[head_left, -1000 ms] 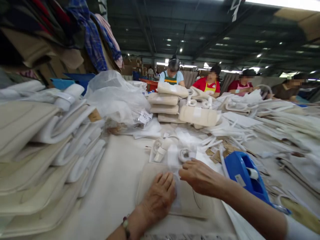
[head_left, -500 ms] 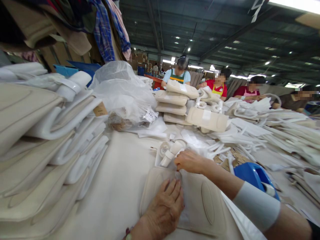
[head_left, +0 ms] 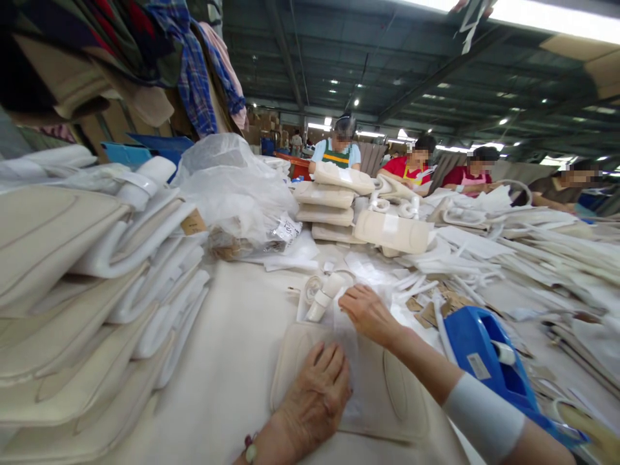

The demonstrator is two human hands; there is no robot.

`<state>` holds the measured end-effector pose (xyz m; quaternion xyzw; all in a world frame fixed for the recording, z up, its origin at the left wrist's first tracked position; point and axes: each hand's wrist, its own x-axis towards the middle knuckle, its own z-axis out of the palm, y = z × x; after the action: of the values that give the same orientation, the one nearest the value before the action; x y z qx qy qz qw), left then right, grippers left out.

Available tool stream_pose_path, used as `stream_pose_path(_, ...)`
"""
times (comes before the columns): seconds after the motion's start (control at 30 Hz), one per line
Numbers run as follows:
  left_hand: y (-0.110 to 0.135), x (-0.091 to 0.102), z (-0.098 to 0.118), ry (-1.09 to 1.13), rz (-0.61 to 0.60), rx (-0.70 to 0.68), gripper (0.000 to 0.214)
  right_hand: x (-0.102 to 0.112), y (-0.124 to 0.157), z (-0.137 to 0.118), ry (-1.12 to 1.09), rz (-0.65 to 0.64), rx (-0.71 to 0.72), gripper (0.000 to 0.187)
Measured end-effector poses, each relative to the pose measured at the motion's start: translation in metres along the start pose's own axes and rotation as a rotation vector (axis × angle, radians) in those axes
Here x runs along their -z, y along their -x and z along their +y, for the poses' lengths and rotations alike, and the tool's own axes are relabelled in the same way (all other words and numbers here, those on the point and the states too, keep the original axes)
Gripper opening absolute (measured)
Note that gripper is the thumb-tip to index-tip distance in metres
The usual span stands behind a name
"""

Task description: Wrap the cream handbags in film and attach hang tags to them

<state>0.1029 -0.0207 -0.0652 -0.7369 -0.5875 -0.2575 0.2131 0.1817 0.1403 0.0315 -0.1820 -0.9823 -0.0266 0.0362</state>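
Step in hand: judged to be strip placement; the left hand (head_left: 317,387) appears to steady the beige panel (head_left: 293,345) while the right hand (head_left: 365,313) works at the upper end of a translucent strip (head_left: 347,342).
Panel location: flat on the table (head_left: 223,361), directly beneath the left hand and below the right.
Next move calls for: firm left-hand hold-down and an even, straight pull or press along the strip.
Left hand pose: palm down, fingers extended side by side, nothing gripped.
Right hand pose: forearm angled in from the right, wrist raised, fingers curled together; whether they pinch the strip cannot be told.
Hand spacing: apart, right hand farther forward.
Rolled white parts (head_left: 322,300): just left of the right fingertips.
Blue dispenser (head_left: 477,342): right of the right hand, beyond its forearm.
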Motion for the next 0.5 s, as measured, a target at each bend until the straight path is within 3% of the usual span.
stream_pose_path(0.07, 0.001, -0.001, 0.001, 0.054, -0.002, 0.031, 0.027, -0.013, 0.028, -0.016, -0.031, 0.037, 0.082, 0.022)
stream_pose_path(0.2, 0.005, -0.002, -0.001, 0.093, 0.032, 0.112, 0.034, -0.048, 0.075, -0.041, -0.119, 0.28, 0.212, 0.039)
stream_pose_path(0.27, 0.007, -0.001, -0.003, 0.054, 0.04, 0.099, 0.043, -0.056, 0.09, -0.052, -0.177, 0.269, 0.218, 0.042)
stream_pose_path(0.37, 0.007, 0.002, -0.006, -0.016, 0.004, 0.001, 0.043, -0.044, 0.11, -0.062, -0.287, 0.26, 0.178, 0.029)
stream_pose_path(0.43, 0.005, 0.002, -0.009, -0.055, 0.019, -0.051, 0.038, -0.026, 0.128, -0.057, -0.313, 0.379, 0.127, 0.024)
stream_pose_path(0.5, 0.003, 0.0, -0.013, -0.077, 0.078, -0.088, 0.037, -0.008, 0.152, -0.038, -0.284, 0.592, -0.02, 0.021)
